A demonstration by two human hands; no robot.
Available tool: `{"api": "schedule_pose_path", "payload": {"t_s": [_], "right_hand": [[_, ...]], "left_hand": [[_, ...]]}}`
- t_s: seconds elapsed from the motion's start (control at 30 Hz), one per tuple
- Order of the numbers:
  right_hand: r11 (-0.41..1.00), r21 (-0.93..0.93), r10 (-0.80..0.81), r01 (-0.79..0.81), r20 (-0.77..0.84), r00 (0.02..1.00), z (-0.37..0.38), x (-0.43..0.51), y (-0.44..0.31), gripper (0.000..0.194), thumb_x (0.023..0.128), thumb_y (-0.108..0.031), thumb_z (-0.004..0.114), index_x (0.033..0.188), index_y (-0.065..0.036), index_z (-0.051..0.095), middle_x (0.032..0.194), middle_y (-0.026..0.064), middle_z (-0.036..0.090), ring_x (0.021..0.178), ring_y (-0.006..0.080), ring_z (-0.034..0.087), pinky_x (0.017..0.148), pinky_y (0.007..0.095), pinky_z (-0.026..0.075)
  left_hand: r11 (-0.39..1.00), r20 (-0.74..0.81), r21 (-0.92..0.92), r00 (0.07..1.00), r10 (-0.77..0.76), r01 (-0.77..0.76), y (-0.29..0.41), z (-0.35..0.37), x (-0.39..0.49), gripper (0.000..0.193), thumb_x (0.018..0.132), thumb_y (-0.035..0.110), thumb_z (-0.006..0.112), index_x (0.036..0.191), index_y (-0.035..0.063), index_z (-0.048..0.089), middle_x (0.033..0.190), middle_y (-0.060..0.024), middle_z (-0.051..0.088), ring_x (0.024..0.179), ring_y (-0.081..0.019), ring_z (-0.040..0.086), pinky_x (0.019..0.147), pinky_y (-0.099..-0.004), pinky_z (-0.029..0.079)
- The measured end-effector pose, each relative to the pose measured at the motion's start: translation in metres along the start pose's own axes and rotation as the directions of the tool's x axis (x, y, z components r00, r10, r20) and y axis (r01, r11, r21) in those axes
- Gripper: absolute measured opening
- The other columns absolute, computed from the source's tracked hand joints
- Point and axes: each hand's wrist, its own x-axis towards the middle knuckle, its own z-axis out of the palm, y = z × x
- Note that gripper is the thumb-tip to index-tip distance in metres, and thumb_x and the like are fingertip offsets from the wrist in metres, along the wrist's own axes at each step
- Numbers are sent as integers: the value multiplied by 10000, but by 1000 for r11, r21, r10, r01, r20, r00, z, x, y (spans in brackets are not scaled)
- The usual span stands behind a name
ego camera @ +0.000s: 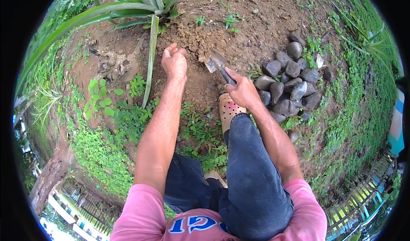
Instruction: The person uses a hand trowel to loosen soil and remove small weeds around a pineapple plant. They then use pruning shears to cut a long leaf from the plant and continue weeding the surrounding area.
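Observation:
My right hand (244,90) is closed round the dark handle of a garden trowel (217,60). The trowel's metal blade points away from me, up and to the left, at the edge of a patch of loose brown soil (196,42). To the left of the blade, my left hand (174,61) hovers over or rests on the dirt with its fingers curled; whether anything is inside them is hidden. Just beyond that hand grows a spiky, long-leaved plant, pineapple-like (157,4), one drooping leaf (151,58) hanging down beside my left wrist.
A heap of smooth grey stones (291,77) lies right of my right hand. My tan clog (231,108) is planted just below the trowel. A weathered stump (115,65) sits at left. Low green ground cover (99,154) spreads around; a tree trunk (51,177) stands lower left.

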Motion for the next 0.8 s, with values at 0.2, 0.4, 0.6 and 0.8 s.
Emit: {"api": "schedule_pose_path", "payload": {"t_s": [0.2, 0.4, 0.6, 0.8], "right_hand": [[843, -527, -265, 110, -228, 937, 0, -4, -55, 606, 829, -155, 623, 1411, -290, 519, 880, 151, 602, 735, 354, 663, 644, 497, 536], [909, -415, -119, 29, -192, 974, -16, -30, -45, 564, 836, -152, 628, 1392, -207, 552, 1058, 177, 668, 937, 370, 672, 827, 454, 536], [964, -141, 243, -226, 122, 962, -52, -89, -9, 567, 813, -234, 642, 1370, -150, 576, 1286, 205, 624, 1163, 353, 625, 1027, 391, 458], [948, -140, 305, -287, 131, 943, -27, -94, 16, 564, 835, -248, 631, 1377, -109, 562, 1275, 215, 630, 1160, 350, 628, 1025, 394, 454]], "left_hand": [[968, 99, -136, 975, -199, 212, -27, -21, -27, 455, 894, 71, 617, 1326, 27, 479, 1124, -114, 582, 960, -182, 576, 786, -330, 521], [960, 109, -127, 965, -237, 250, -55, -47, -46, 316, 890, 18, 611, 1200, -11, 561, 953, -82, 624, 705, -123, 613, 602, -248, 531], [936, 281, 68, 894, -349, 344, -86, -43, -82, 276, 873, 65, 619, 1142, 12, 591, 893, -68, 656, 634, -116, 606, 555, -260, 517], [907, 457, 332, 797, -395, 259, -105, -18, -105, 310, 915, 229, 679, 1114, -3, 628, 859, -62, 673, 592, -93, 585, 507, -245, 486]]}}
